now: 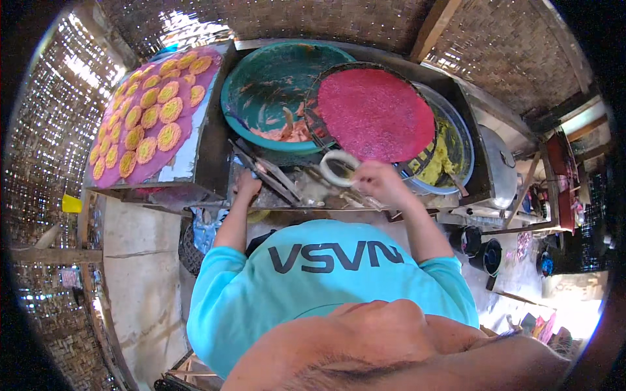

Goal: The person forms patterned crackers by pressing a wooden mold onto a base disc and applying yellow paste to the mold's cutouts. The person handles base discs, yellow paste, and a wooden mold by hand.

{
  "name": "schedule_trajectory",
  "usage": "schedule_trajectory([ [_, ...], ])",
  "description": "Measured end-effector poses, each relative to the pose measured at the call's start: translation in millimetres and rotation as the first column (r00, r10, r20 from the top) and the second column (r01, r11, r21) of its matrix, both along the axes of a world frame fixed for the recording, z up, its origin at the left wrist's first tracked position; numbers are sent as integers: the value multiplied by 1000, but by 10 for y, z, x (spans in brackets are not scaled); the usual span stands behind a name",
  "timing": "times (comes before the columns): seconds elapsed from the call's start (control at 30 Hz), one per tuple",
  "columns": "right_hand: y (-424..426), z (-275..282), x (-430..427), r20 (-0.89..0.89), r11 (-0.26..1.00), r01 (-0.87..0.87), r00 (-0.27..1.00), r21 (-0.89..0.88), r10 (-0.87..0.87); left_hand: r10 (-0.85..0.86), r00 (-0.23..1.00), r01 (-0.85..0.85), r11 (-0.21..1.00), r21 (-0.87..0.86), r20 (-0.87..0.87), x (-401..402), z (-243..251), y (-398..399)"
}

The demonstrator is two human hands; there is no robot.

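Note:
My right hand (pixel 379 183) is closed at the side of a pale ring (pixel 338 168), above the front of the worktop. Beside the ring lies a round pink sheet (pixel 376 115) on a woven tray, which rests across the rims of a green basin (pixel 288 93) and a metal basin (pixel 464 132). Pinkish dough (pixel 288 132) with a stick in it sits in the green basin; the metal one holds a yellow mass (pixel 440 156). My left hand (pixel 248 184) is by the worktop's front left, next to dark tongs-like sticks (pixel 269 171); its fingers are partly hidden.
On the left, several round yellow-and-orange pieces (pixel 171 110) lie on pink sheets atop a wooden box (pixel 212 146). A large metal pot (pixel 496 166) stands at the right. Woven bamboo walls surround the worktop. Dark buckets (pixel 489 256) stand on the floor at right.

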State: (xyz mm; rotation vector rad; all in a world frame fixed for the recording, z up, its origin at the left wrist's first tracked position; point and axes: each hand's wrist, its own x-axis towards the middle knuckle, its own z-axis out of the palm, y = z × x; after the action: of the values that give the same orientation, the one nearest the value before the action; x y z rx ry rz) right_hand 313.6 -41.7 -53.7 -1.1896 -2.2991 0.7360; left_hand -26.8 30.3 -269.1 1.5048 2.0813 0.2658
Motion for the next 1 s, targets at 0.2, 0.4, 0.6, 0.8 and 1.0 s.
schedule_trajectory([
  [0.2,386,-243,493,104,925,258,950,279,-296,-82,738,-112,964,241,670,80,597,-375],
  [0.4,456,-392,597,116,942,242,955,231,-273,-7,251,-291,953,82,968,149,1102,-495],
  [0.6,269,-103,677,3,882,379,918,281,-396,-268,201,-133,945,298,942,-25,1195,-484],
  [0.8,51,170,567,-205,973,208,961,103,-184,-418,573,-41,845,534,705,291,1780,-276],
  [1.0,-121,195,109,-607,743,-201,726,-638,-324,-408,862,471,423,774,-301,1501,2447,-44],
])
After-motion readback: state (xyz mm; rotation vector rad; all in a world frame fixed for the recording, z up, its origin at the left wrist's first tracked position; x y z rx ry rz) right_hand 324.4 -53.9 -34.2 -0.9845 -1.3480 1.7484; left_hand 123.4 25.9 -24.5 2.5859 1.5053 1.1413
